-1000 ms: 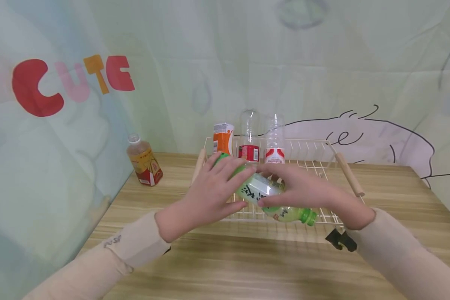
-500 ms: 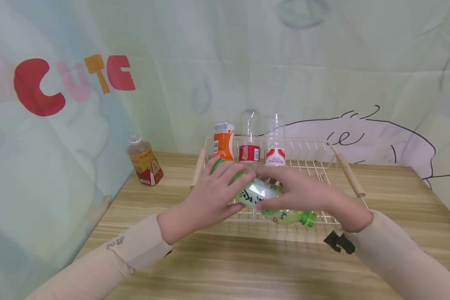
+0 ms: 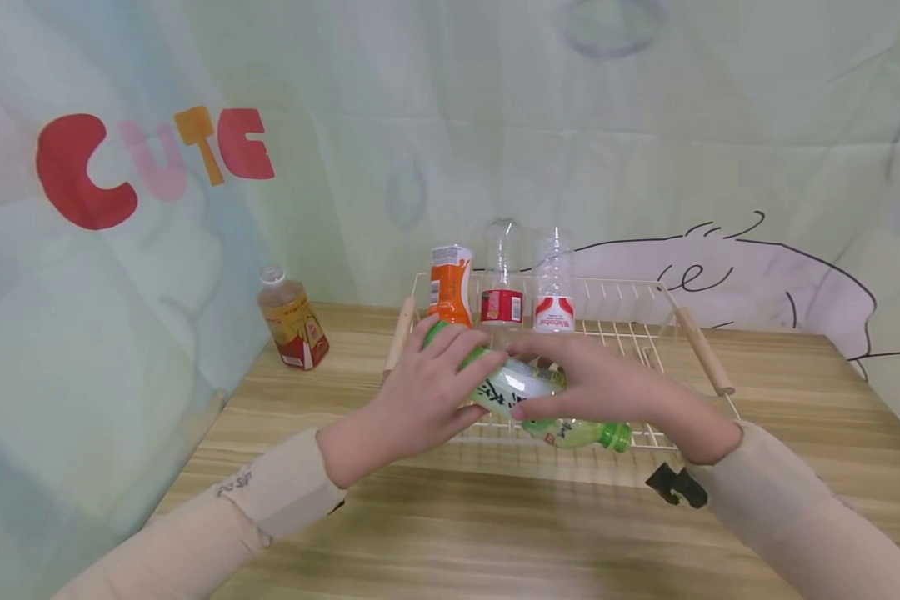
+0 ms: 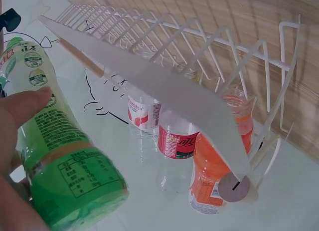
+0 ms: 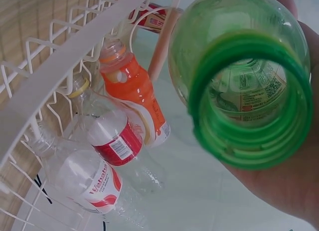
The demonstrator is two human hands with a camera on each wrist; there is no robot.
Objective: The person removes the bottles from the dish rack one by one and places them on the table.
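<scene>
Both hands hold a green plastic bottle (image 3: pixel 523 385) tilted over the front of a white wire rack (image 4: pixel 149 81). My left hand (image 3: pixel 427 392) grips its base end, fingers over the top. Nearer the neck, my right hand (image 3: pixel 615 383) grips it between thumb and fingers. In the right wrist view the bottle's uncapped green mouth (image 5: pixel 249 161) faces the camera. Along the rack's back, neck down, stand an orange-wrapped bottle (image 3: pixel 450 287), a clear bottle with a red label (image 3: pixel 502 306) and a clear bottle with a white-and-red label (image 3: pixel 553 314).
On the wooden table (image 3: pixel 450 525), left of the rack, an uncapped bottle with a yellow-and-red label (image 3: pixel 294 327) stands upright. Wooden handles (image 3: pixel 703 350) flank the rack. A printed cloth (image 3: pixel 450 125) hangs behind and along the left side.
The green bottle's base end and both hands have lowered slightly, exposing more of the orange-wrapped bottle. Both hands keep their hold.
</scene>
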